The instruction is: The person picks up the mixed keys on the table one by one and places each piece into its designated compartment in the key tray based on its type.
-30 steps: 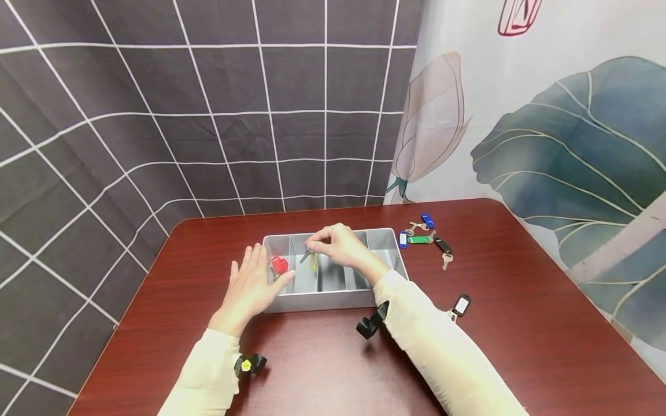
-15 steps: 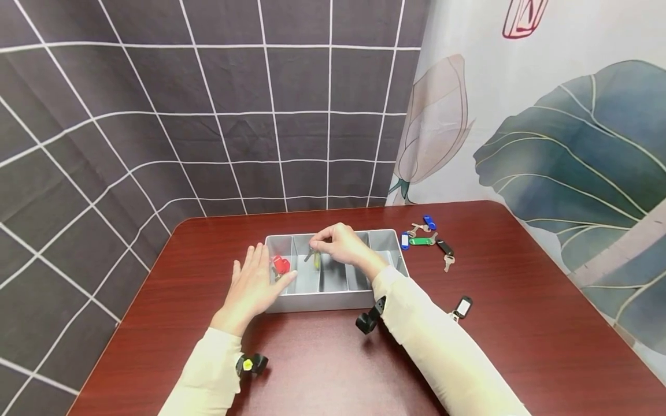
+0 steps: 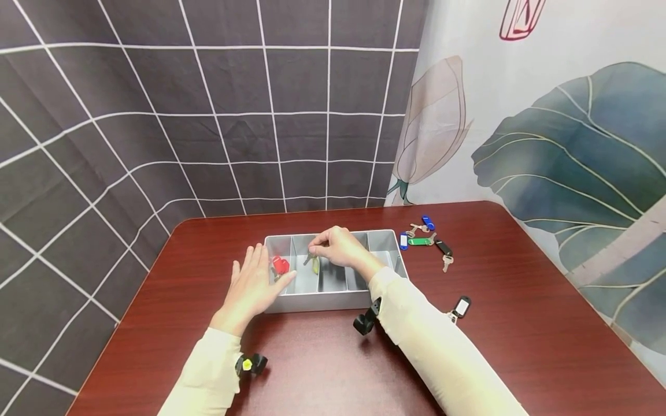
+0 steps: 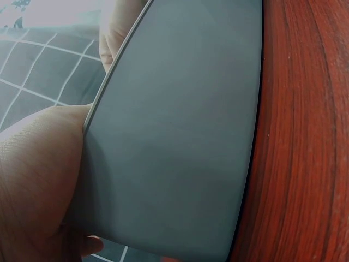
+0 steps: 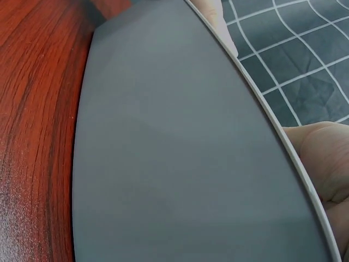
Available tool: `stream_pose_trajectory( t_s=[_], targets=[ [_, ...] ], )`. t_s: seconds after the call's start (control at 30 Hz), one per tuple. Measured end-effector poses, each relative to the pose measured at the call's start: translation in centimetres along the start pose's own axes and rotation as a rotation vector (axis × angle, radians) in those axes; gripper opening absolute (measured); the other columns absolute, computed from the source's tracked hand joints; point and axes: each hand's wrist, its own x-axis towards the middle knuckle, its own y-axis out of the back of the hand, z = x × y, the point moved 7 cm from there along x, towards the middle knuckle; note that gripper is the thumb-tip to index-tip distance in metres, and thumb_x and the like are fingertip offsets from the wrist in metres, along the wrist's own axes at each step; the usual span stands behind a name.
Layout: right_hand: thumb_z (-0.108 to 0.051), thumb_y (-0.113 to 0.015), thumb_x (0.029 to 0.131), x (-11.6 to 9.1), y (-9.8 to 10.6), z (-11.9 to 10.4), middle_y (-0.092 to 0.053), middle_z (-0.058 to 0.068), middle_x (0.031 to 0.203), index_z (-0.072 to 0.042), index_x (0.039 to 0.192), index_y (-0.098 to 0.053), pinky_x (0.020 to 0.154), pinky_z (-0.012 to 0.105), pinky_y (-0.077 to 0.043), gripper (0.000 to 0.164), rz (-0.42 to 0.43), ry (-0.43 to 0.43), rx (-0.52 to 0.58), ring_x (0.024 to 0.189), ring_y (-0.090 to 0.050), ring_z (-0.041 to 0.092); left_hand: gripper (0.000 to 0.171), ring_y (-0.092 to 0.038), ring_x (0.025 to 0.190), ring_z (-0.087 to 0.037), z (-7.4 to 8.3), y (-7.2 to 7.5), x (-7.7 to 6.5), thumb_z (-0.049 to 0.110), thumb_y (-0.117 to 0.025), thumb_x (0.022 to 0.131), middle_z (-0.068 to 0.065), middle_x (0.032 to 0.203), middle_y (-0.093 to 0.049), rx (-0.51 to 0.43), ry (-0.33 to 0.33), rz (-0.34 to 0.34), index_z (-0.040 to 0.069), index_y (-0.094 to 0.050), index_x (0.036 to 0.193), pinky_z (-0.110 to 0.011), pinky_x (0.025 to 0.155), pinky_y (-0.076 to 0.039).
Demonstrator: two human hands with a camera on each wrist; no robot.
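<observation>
Key (image 3: 307, 260) and yellow-green tag (image 3: 315, 265) hang at the second compartment from the left of a grey divided tray (image 3: 333, 301), as seen from the head camera. The person's right hand (image 3: 341, 248) has its grip pinched on them, though the exact contact is hidden; the left hand (image 3: 252, 288) lies with fingers extended at the tray's left end, its grip holding no object. Red tags (image 3: 281, 265) lie in the leftmost compartment, with blue tags (image 3: 428, 223), a green tag (image 3: 420, 241) and black tags (image 3: 462, 306) on the bench (image 3: 307, 370) to the right. The key should prove light, stiff and slick, the tag light and hard to break; the key's broad head likely offers the surest hold. Compared with a second ago, little differs: the right hand sits slightly lower, key and tag with it, while the left hand keeps its place.

At the left wrist, a tray wall fills much of the view, the left hand against its rim.

At the right wrist, neither key nor tag shows; the right hand is partly visible beyond the rim, fingertips unseen.
</observation>
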Motion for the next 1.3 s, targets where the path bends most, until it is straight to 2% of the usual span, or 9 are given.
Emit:
stream_pose_trajectory(
  t_s=[0.4,0.93,1.3],
  targets=[
    [-0.026,-0.071,0.088,-0.22,-0.05,0.09,-0.072,-0.011,0.094,-0.019,0.095,-0.078,0.075,0.025,-0.050,0.012,0.004,-0.032,-0.012,0.082,-0.062,0.004,0.108,-0.009,0.145,-0.039,-0.01,-0.16,0.05,0.077,-0.044,0.082,-0.021,0.157,-0.017,0.001,-0.007,0.000,-0.003,-0.020,0.151,-0.065,0.111,-0.007],
    [-0.026,-0.071,0.088,-0.15,-0.06,0.01,-0.072,-0.011,0.091,-0.019,0.096,-0.078,0.074,0.025,-0.050,0.013,0.008,-0.031,-0.020,0.080,-0.061,0.004,0.108,-0.009,0.145,-0.039,-0.04,-0.09,0.03,0.076,-0.045,0.083,-0.022,0.157,-0.017,-0.006,-0.004,-0.012,-0.003,-0.019,0.151,-0.065,0.111,-0.006],
    [-0.024,-0.071,0.088,-0.67,0.23,-0.78,-0.072,-0.007,0.091,-0.013,0.098,-0.077,0.069,0.025,-0.049,0.016,-0.013,-0.023,0.072,0.077,-0.061,0.007,0.106,-0.009,0.145,-0.039,-0.06,0.05,0.10,0.075,-0.046,0.083,-0.022,0.157,-0.017,-0.006,-0.007,-0.009,-0.003,-0.020,0.151,-0.065,0.110,-0.007]
  ],
)
